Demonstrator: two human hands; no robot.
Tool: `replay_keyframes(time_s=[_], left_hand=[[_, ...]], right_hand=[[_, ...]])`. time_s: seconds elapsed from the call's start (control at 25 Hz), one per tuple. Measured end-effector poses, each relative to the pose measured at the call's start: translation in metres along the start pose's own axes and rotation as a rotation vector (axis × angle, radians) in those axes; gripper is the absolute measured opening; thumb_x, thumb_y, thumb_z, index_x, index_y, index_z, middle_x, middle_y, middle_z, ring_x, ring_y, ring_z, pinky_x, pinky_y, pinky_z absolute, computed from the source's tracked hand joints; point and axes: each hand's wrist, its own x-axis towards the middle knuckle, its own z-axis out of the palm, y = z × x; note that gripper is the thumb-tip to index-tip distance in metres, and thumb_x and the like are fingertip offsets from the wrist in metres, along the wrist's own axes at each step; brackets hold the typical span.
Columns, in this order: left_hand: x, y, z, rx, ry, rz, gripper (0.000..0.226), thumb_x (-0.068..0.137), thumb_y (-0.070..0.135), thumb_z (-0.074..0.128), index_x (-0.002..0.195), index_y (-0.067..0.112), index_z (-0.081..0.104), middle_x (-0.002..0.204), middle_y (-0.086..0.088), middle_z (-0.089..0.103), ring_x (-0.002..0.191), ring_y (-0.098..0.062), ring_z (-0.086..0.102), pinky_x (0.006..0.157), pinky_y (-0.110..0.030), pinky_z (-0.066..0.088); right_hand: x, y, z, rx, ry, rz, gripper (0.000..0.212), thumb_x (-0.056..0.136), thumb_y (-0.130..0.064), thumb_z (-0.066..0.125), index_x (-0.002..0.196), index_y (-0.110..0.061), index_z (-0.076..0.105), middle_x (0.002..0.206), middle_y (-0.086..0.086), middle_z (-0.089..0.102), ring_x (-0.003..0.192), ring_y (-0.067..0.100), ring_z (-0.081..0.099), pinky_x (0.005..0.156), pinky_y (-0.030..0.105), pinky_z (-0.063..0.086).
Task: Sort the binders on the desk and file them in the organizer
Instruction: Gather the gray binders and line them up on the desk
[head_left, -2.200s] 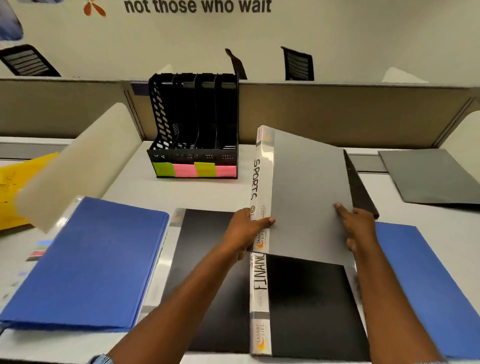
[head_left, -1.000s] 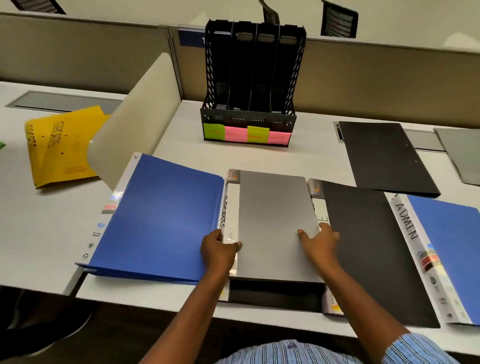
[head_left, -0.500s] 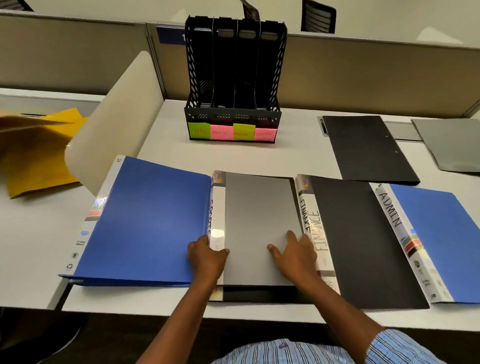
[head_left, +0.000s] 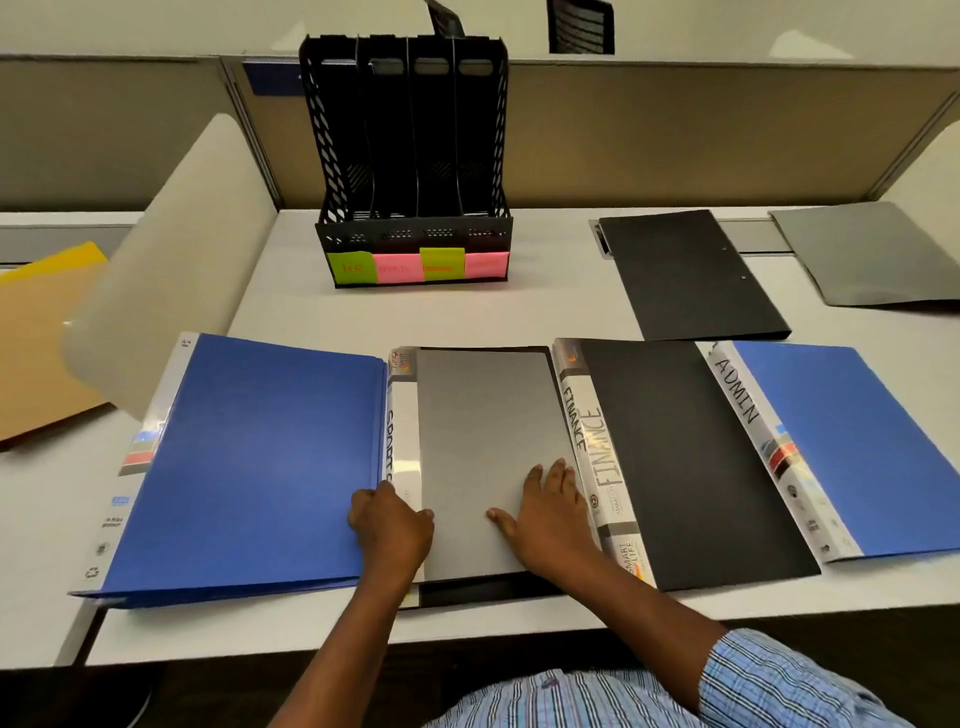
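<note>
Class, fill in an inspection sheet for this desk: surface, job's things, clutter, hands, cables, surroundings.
Surface: white desk, binders lying flat.
Job's things: grey SPORTS binder atop a plain black binder; black FINANCE binder and blue ADMIN binder to its right; second blue binder left; black four-slot organizer behind, no binder seen inside.
Clutter: yellow folder far left.
Hands: left hand grips the grey binder's spine edge; right hand flat on its cover.
Cables: nothing seen.
Surroundings: beige partition behind.

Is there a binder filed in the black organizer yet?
No, the organizer's four slots hold nothing, and the binders lie flat on the desk.
</note>
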Motion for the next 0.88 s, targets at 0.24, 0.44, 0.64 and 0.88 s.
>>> replay_keyframes(time_s=[0.24,0.44,0.64,0.88], left_hand=[[-0.012,0.021,0.019,0.126,0.165,0.347,0.067,0.093,0.019,0.056,0.149,0.017,0.021,0.155,-0.011,0.017,0.143,-0.026,0.014,0.115,-0.035,0.021],[-0.006,0.052,0.037,0.119,0.072,0.496,0.054,0.100,0.022,0.042,0.149,0.019,0.022,0.156,-0.008,0.021,0.144,-0.022,0.016,0.116,-0.032,0.020],[-0.004,0.100,0.056,0.007,-0.078,0.511,0.052,0.101,0.031,0.036,0.149,0.016,0.022,0.156,-0.007,0.023,0.144,-0.021,0.018,0.118,-0.034,0.017],[-0.011,0.182,0.076,0.033,-0.115,0.627,0.055,0.096,0.042,0.040,0.142,0.012,0.037,0.147,-0.009,0.041,0.135,-0.026,0.038,0.107,-0.031,0.032]], right_hand=[[0.003,0.004,-0.003,-0.017,0.014,-0.024,0.095,0.088,-0.071,0.035,0.152,-0.008,0.005,0.158,0.023,-0.003,0.146,0.037,0.001,0.117,0.046,0.010],[0.011,0.018,-0.011,0.116,0.116,-0.078,0.087,0.088,-0.067,0.041,0.152,-0.013,0.014,0.160,0.013,0.005,0.147,0.031,0.005,0.118,0.040,0.010],[0.037,0.047,-0.047,0.244,0.275,-0.150,0.072,0.091,-0.057,0.048,0.145,-0.013,0.028,0.153,0.010,0.025,0.141,0.028,0.023,0.113,0.039,0.028],[0.098,0.122,-0.124,0.371,0.423,-0.133,0.064,0.089,-0.049,0.058,0.134,-0.006,0.041,0.136,0.012,0.043,0.128,0.027,0.039,0.104,0.037,0.037]])
